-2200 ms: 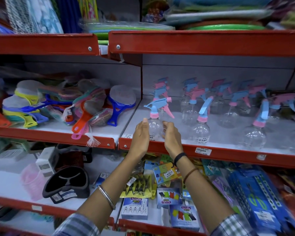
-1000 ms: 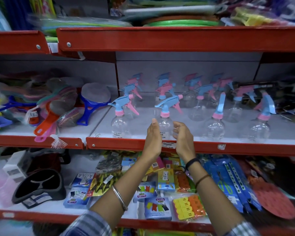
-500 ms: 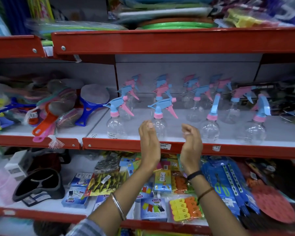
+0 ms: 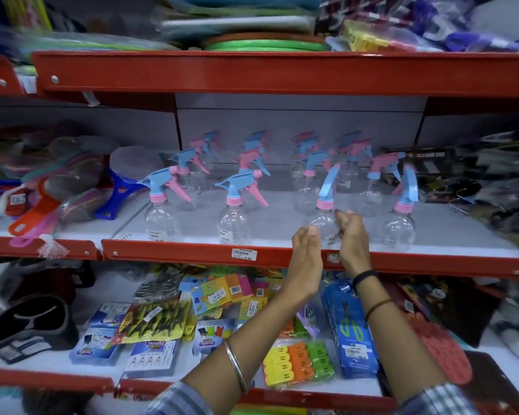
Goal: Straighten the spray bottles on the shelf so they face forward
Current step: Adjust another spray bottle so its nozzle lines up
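Four clear spray bottles line the front of the red-edged shelf [image 4: 174, 255], more rows behind, all with blue or pink trigger heads. First bottle [image 4: 159, 217] and second bottle [image 4: 232, 224] carry white stickers; the first reads "HOME MART" faintly, price digits too blurred. Third bottle [image 4: 322, 218], pink collar, blue trigger seen edge-on, sits between both hands. Left hand [image 4: 306, 259] is open, fingers straight, just left of the bottle's base; contact unclear. Right hand [image 4: 349, 238] has fingers curled loosely near the bottle's right shoulder, not clearly gripping. Fourth bottle [image 4: 397, 227] stands apart to the right. Price tag [image 4: 242, 253] on the shelf lip, text unreadable. Lower shelf: blue packs [image 4: 153, 353] marked "Suvidha", bright clip packs [image 4: 298, 365].
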`<action>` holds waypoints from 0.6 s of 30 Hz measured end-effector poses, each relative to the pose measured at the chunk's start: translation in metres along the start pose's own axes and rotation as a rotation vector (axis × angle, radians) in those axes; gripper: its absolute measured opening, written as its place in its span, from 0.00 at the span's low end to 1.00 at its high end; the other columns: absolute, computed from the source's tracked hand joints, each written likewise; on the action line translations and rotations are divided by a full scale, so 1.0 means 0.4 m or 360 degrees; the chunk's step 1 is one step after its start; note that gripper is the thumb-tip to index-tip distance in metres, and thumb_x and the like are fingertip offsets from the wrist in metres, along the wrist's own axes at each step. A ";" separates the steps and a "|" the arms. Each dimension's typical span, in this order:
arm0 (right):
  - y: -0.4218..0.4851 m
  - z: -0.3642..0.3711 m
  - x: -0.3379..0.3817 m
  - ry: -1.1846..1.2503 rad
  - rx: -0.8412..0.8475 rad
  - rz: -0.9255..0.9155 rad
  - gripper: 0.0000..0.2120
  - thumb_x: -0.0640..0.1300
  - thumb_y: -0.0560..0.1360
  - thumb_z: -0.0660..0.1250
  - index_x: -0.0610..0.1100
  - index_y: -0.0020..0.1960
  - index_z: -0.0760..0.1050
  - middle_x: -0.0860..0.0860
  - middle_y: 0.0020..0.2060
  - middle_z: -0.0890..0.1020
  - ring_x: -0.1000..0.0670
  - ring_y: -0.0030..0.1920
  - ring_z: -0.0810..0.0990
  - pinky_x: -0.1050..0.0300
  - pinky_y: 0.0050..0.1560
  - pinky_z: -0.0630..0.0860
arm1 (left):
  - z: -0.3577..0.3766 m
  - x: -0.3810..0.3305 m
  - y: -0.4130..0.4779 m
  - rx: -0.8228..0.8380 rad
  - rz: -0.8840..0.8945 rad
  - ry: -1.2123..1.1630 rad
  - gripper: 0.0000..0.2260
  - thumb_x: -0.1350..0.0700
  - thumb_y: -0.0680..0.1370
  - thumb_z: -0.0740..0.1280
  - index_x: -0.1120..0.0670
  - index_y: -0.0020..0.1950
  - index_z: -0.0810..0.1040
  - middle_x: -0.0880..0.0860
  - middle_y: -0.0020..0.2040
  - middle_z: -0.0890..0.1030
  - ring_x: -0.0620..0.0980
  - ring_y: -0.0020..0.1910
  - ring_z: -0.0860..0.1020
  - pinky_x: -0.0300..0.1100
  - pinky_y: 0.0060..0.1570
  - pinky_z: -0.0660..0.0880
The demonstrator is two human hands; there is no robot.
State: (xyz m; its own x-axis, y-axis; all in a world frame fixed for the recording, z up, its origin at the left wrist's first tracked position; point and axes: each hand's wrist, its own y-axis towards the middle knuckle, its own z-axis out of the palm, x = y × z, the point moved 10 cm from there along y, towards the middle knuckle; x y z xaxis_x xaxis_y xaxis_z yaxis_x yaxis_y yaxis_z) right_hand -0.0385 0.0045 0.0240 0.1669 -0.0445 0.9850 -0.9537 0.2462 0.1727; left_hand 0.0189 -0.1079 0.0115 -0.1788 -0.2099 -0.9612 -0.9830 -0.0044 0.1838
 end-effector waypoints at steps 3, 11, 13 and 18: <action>0.000 -0.004 -0.006 0.0069 0.0028 0.0007 0.25 0.53 0.76 0.48 0.42 0.62 0.74 0.43 0.62 0.78 0.43 0.55 0.78 0.55 0.41 0.74 | 0.003 0.005 0.009 -0.0065 -0.0059 -0.0011 0.35 0.34 0.74 0.40 0.51 0.76 0.52 0.50 0.78 0.54 0.47 0.76 0.54 0.48 0.75 0.52; -0.025 -0.017 -0.006 -0.0004 -0.0045 -0.0113 0.16 0.59 0.66 0.48 0.60 0.41 0.74 0.46 0.55 0.78 0.44 0.58 0.76 0.37 0.61 0.73 | -0.026 0.006 0.044 -0.0196 -0.0117 -0.0099 0.42 0.28 0.68 0.40 0.50 0.76 0.55 0.49 0.77 0.57 0.47 0.76 0.56 0.50 0.76 0.52; -0.030 -0.015 0.000 -0.0027 -0.0064 -0.0181 0.16 0.59 0.65 0.46 0.61 0.41 0.72 0.47 0.53 0.77 0.43 0.57 0.76 0.38 0.61 0.72 | -0.031 0.007 0.055 -0.0221 -0.0120 -0.0154 0.46 0.23 0.65 0.39 0.48 0.75 0.56 0.49 0.77 0.60 0.48 0.75 0.58 0.52 0.76 0.53; -0.041 -0.015 0.001 0.0057 -0.0115 -0.0307 0.16 0.54 0.69 0.47 0.55 0.42 0.74 0.52 0.47 0.74 0.43 0.54 0.76 0.38 0.60 0.73 | -0.031 0.018 0.086 -0.0234 -0.0183 -0.0152 0.50 0.20 0.61 0.39 0.47 0.75 0.59 0.51 0.76 0.62 0.50 0.75 0.61 0.53 0.75 0.54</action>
State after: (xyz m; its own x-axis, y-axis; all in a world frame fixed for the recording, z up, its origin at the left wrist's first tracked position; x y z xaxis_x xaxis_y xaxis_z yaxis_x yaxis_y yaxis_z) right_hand -0.0212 0.0061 0.0216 0.3546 -0.0633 0.9329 -0.8831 0.3054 0.3563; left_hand -0.0155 -0.1216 0.0136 -0.0761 -0.1059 -0.9915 -0.9816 -0.1669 0.0932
